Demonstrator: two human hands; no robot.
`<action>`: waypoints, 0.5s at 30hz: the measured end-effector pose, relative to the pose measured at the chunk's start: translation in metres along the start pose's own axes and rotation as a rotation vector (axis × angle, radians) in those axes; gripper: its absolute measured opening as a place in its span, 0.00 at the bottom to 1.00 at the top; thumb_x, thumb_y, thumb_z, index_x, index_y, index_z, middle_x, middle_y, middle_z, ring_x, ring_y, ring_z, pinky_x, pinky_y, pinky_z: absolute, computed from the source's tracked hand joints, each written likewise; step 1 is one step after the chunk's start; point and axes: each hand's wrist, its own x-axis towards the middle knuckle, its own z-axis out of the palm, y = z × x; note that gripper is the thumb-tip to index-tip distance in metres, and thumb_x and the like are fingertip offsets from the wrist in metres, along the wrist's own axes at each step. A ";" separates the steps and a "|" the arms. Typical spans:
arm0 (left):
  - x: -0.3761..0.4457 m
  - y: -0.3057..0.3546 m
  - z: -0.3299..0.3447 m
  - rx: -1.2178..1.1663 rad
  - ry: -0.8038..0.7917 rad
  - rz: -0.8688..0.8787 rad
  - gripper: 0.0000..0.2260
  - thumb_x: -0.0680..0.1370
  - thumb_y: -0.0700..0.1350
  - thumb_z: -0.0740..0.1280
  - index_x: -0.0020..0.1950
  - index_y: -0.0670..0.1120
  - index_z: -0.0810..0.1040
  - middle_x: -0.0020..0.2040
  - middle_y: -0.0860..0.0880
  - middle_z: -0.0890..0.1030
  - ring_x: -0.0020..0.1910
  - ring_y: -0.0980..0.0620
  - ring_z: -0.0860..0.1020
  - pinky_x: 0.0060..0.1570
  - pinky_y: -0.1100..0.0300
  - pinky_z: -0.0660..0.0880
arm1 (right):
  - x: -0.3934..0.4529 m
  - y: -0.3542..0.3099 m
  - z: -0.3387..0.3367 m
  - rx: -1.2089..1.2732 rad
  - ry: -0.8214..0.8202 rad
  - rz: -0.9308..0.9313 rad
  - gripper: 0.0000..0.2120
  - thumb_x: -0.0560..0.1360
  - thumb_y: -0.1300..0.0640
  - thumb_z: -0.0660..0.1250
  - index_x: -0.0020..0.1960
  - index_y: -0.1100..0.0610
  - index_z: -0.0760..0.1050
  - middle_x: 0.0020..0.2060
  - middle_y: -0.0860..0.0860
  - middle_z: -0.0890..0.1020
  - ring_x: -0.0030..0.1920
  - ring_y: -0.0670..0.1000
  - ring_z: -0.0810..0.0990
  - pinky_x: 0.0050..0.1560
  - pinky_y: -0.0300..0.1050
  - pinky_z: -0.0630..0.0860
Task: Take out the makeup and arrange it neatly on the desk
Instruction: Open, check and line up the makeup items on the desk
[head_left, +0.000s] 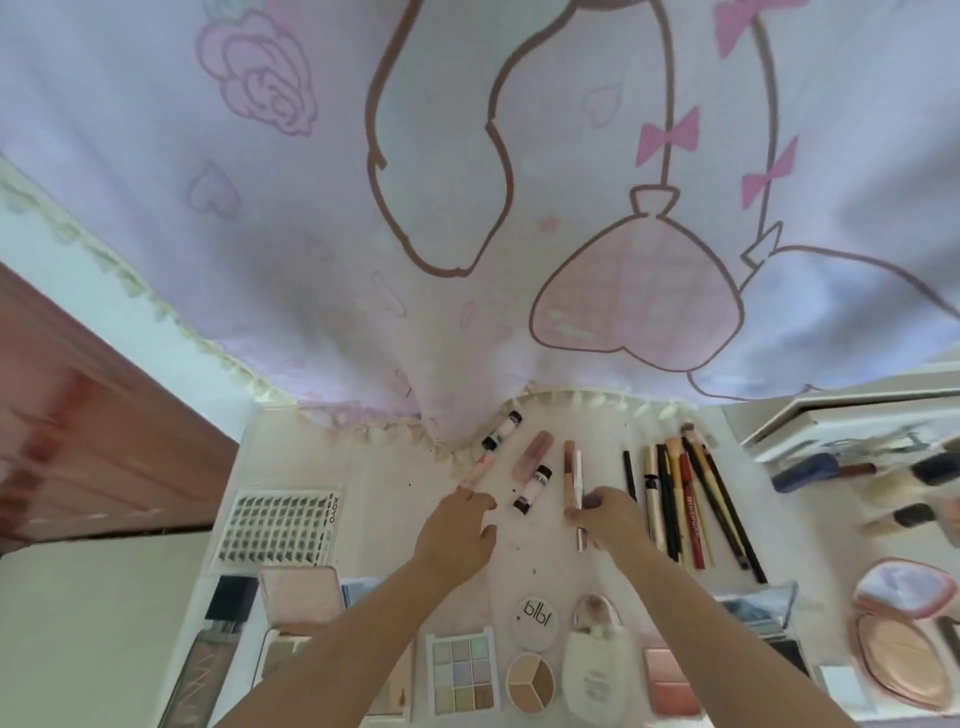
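Left hand (457, 530), centre of frame: fingers extended, tips touching the lower end of a slim pink tube (479, 470) lying on the desk (363, 499); nothing held. Right hand (610, 517), just right of centre: grip closed around a thin pale pen-shaped stick (578, 499) near its lower end.

Handling, as judged: these tubes are light, rigid and smooth, likely to roll; take them mid-barrel.

Containers: a nine-pan palette (461, 670), lower centre, open, pastel pans showing. A white pouch (597, 660) beside it; contents not visible.
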 end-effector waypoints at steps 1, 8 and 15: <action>0.000 0.001 -0.003 -0.020 -0.005 0.016 0.16 0.79 0.45 0.57 0.67 0.46 0.67 0.65 0.47 0.70 0.64 0.50 0.68 0.61 0.61 0.64 | -0.006 -0.002 -0.004 0.133 -0.017 0.008 0.11 0.69 0.66 0.67 0.33 0.58 0.67 0.27 0.52 0.71 0.29 0.51 0.70 0.26 0.39 0.64; -0.003 0.014 -0.030 -0.143 -0.022 0.192 0.18 0.78 0.49 0.60 0.67 0.47 0.67 0.62 0.51 0.73 0.58 0.55 0.72 0.53 0.69 0.64 | -0.055 -0.038 -0.058 0.756 -0.172 -0.147 0.08 0.76 0.63 0.61 0.40 0.64 0.75 0.32 0.60 0.81 0.28 0.51 0.82 0.28 0.39 0.79; -0.004 0.063 -0.091 -0.245 0.131 0.401 0.13 0.77 0.48 0.64 0.61 0.48 0.71 0.51 0.54 0.76 0.45 0.60 0.71 0.43 0.72 0.65 | -0.088 -0.099 -0.083 0.576 -0.053 -0.469 0.15 0.77 0.63 0.58 0.32 0.57 0.61 0.17 0.46 0.63 0.16 0.44 0.59 0.17 0.31 0.56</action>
